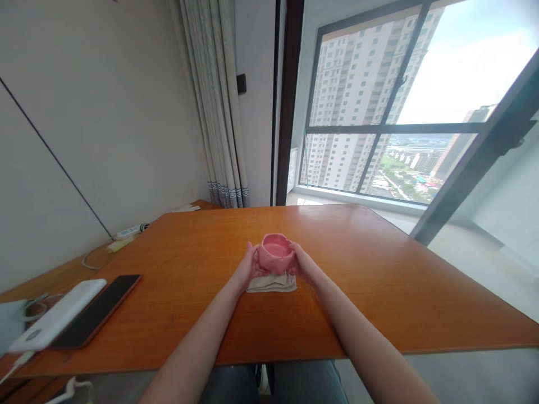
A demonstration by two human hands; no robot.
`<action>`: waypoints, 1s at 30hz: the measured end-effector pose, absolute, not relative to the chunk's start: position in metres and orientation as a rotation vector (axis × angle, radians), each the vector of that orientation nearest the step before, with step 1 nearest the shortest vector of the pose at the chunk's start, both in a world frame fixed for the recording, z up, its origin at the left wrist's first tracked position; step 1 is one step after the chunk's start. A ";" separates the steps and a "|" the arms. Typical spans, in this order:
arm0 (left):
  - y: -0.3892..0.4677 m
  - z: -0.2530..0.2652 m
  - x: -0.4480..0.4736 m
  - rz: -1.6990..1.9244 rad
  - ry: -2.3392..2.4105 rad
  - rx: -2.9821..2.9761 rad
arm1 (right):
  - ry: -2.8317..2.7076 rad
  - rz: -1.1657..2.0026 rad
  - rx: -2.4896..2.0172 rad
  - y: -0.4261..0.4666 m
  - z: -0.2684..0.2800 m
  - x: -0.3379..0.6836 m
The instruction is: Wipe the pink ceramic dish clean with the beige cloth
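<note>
A pink faceted bowl [275, 258] is held between both of my hands, its opening facing up and toward me. My left hand [252, 262] grips the bowl's left side, with the thumb up along the wall. On the opposite side, my right hand [297, 261] closes on the bowl's right wall. Directly under the bowl, a folded light-grey cloth [272, 283] lies on the wooden table [189, 314]. Whether the bowl's base touches the cloth I cannot tell. The inside of the bowl that shows is plain pink.
On the table's left lie a dark phone [99, 311] and a white power bank [59, 314] with a cable plugged in. Farther back are a white power strip [128, 231] and a yellow slip [120, 244]. A window [379, 130] stands beyond the table's right side.
</note>
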State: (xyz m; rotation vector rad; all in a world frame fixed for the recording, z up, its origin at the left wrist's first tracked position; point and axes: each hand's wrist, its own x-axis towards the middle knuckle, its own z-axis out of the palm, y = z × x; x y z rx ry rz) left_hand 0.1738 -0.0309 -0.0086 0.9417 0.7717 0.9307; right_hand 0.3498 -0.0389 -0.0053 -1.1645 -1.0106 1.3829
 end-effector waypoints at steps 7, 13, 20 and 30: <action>-0.027 -0.011 0.171 0.860 0.865 0.961 | -0.732 1.067 -1.228 -0.018 -0.008 0.401; -0.032 -0.014 0.176 0.810 0.920 1.150 | -0.570 0.611 -1.588 -0.014 -0.018 0.453; -0.036 -0.011 0.177 0.795 0.957 1.288 | -0.570 0.587 -1.709 -0.015 -0.025 0.467; -0.041 -0.016 0.171 0.679 0.870 1.659 | -0.655 0.432 -2.017 -0.011 -0.032 0.479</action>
